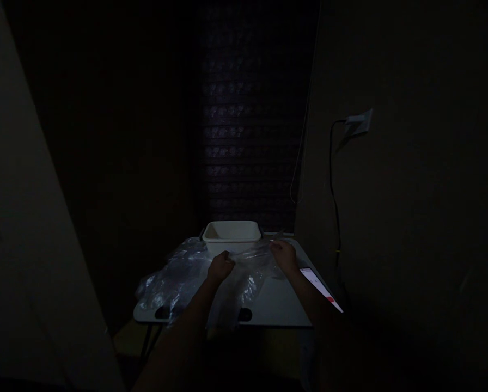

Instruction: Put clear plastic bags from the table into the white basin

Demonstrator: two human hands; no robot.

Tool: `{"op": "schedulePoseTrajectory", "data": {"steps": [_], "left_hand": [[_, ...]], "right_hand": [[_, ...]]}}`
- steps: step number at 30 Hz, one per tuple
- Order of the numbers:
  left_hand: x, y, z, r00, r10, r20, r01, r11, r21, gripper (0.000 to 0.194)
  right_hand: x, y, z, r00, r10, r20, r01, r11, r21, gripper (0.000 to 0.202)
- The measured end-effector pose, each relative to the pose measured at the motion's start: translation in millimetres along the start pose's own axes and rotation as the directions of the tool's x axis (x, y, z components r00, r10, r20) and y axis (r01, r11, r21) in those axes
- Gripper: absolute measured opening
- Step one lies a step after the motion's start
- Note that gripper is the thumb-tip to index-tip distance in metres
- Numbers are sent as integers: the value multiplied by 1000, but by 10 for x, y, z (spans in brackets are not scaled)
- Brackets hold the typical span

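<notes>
A clear plastic bag [248,280] is stretched between my two hands above the white table [280,305]. My left hand [221,267] is closed on its left part, just in front of a white basin [232,232]. On the right, my right hand [283,255] pinches the bag's other side. More clear plastic [170,277] lies crumpled over the left half of the table. The basin stands at the table's back, and its inside is too dark to make out.
A phone with a lit screen [321,288] lies at the table's right edge, by my right forearm. Behind the table hangs a dark blind [244,130] with a cord. A black cable runs down from a wall socket [360,121]. The room is very dark.
</notes>
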State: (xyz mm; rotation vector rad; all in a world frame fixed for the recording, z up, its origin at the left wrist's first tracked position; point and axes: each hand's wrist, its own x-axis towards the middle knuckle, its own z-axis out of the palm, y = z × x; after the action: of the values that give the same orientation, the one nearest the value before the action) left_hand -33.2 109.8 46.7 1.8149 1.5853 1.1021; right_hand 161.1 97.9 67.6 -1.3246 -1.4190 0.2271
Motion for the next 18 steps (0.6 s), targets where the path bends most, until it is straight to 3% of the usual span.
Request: {"op": "schedulePoseTrajectory", "data": {"steps": [3,5,8,12,15,18], "left_hand": [[0,44,54,965,252,-75,-242,963,122,53],[2,108,75,940,323,-113,-310,943,120,46],[0,220,71,944,305,-123,-309,951,-12,17],[-7,297,38,966,246,-84,-260,934,-245,22],[-4,283,0,967,216,-134,-242,944,-223,24],[12,244,-63,954,222,-200,-248,962,-116,25]], "right_hand": [[-6,-75,-10,997,-64,45,65,998,-15,20],[-8,-121,-3,992,-109,60,110,994,-22,18],[-15,-155,20,988,-141,65,144,989,-36,21],[-24,-116,48,991,-36,130,45,997,-63,26],[-16,-49,46,982,39,183,-22,995,-93,16],[0,9,12,984,23,179,-7,996,-89,16]]}}
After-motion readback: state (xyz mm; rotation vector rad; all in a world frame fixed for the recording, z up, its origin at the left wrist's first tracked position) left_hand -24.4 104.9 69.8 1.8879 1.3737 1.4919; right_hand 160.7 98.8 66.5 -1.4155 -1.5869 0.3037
